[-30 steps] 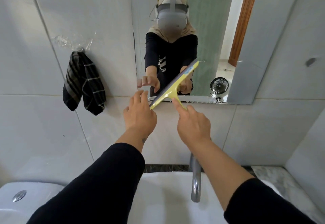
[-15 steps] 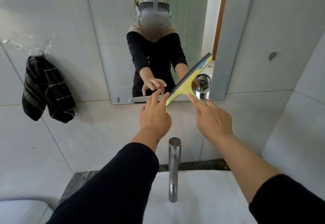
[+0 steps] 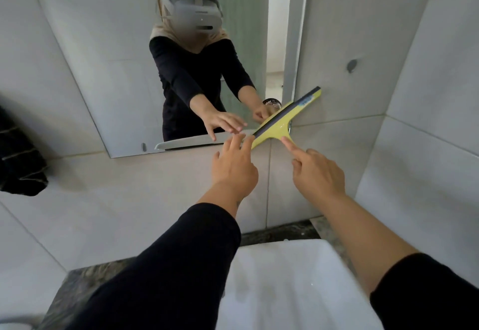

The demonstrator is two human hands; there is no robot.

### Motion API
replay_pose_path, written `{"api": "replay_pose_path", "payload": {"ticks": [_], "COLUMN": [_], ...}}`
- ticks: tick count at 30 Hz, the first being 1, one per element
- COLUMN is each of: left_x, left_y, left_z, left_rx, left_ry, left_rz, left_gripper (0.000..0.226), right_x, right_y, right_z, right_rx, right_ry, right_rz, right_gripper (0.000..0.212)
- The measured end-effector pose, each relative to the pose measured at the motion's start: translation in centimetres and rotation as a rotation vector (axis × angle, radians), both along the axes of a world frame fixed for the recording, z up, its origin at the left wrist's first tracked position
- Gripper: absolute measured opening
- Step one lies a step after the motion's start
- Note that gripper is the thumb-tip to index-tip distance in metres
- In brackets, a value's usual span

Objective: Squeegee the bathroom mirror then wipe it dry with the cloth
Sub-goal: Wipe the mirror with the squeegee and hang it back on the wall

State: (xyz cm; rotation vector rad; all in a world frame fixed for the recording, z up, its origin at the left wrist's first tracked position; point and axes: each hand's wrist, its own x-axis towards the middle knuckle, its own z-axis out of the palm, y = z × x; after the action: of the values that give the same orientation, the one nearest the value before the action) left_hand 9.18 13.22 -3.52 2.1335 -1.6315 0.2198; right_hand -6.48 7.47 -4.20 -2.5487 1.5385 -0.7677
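A yellow squeegee (image 3: 281, 123) with a dark rubber blade lies tilted across the bottom right corner of the wall mirror (image 3: 124, 70), its upper end past the mirror's right edge on the tile. My right hand (image 3: 315, 173) grips its handle, index finger stretched along it. My left hand (image 3: 234, 165) has its fingers spread, the fingertips touching the blade's lower left end. A dark striped cloth (image 3: 18, 158) hangs on the wall at the far left, partly cut off by the frame.
A white sink basin (image 3: 290, 285) sits below my arms on a dark stone counter (image 3: 85, 285). Grey tiled walls surround the mirror, with a side wall close on the right (image 3: 427, 148). The mirror shows a person's reflection.
The squeegee has slid to the right along the mirror's bottom edge, from the middle to the right corner. Both hands moved with it, and the view shifted right, pushing the cloth to the frame's edge.
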Motion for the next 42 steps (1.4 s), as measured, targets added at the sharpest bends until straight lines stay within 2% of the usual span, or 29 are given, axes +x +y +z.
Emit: {"api": "replay_pose_path", "payload": {"ticks": [5, 9, 13, 18, 22, 25, 27, 29, 31, 34, 36, 38, 42], "left_x": [-1.6, -3.2, -5.4, -8.4, -9.6, -10.1, -10.5, -10.8, -11.2, -11.8, -11.9, -11.7, -11.0], "left_y": [-0.7, -1.3, -2.2, -3.5, -3.8, -3.8, -3.9, -4.1, -4.3, -4.7, -5.1, -5.5, -6.8], "left_z": [0.2, 0.7, 1.6, 2.4, 3.0, 3.3, 3.2, 3.0, 3.0, 3.0, 2.8, 2.5, 1.8], "left_rx": [0.075, 0.114, 0.089, -0.003, -0.161, -0.17, -0.152, -0.172, -0.203, -0.209, -0.193, -0.182, -0.156], "left_ry": [0.055, 0.064, -0.041, -0.084, -0.072, -0.059, -0.015, 0.022, 0.028, 0.03, 0.098, 0.152, 0.173], "left_rz": [-0.043, -0.182, -0.301, -0.506, -0.49, -0.453, -0.431, -0.403, -0.38, -0.362, -0.384, -0.424, -0.47], "left_gripper": [0.057, 0.058, 0.062, 0.05, 0.03, 0.035, 0.039, 0.04, 0.04, 0.042, 0.045, 0.05, 0.062], "right_x": [-2.4, -5.3, -7.8, -9.0, -9.9, -10.7, -10.6, -10.0, -9.2, -8.1, -7.7, -7.3, -6.4], "right_y": [-0.6, -0.6, -0.9, -0.5, -0.7, -1.2, -1.5, -1.9, -2.5, -3.3, -4.3, -5.3, -7.8], "right_z": [-0.1, 1.6, 4.4, 7.9, 9.7, 10.0, 10.2, 10.6, 10.6, 11.1, 11.6, 12.1, 12.8], "right_rx": [0.124, 0.271, 0.237, 0.178, 0.079, -0.095, -0.127, -0.001, 0.15, 0.217, 0.214, 0.206, 0.166], "right_ry": [0.065, 0.266, 0.379, 0.399, 0.307, 0.236, 0.024, -0.282, -0.542, -0.873, -0.928, -0.902, -0.828], "right_rz": [-0.017, -0.076, -0.041, 0.031, 0.004, -0.108, -0.226, -0.304, -0.32, -0.332, -0.337, -0.323, -0.287], "right_gripper": [0.054, 0.065, 0.037, 0.036, 0.03, 0.051, 0.065, 0.07, 0.07, 0.062, 0.055, 0.049, 0.053]}}
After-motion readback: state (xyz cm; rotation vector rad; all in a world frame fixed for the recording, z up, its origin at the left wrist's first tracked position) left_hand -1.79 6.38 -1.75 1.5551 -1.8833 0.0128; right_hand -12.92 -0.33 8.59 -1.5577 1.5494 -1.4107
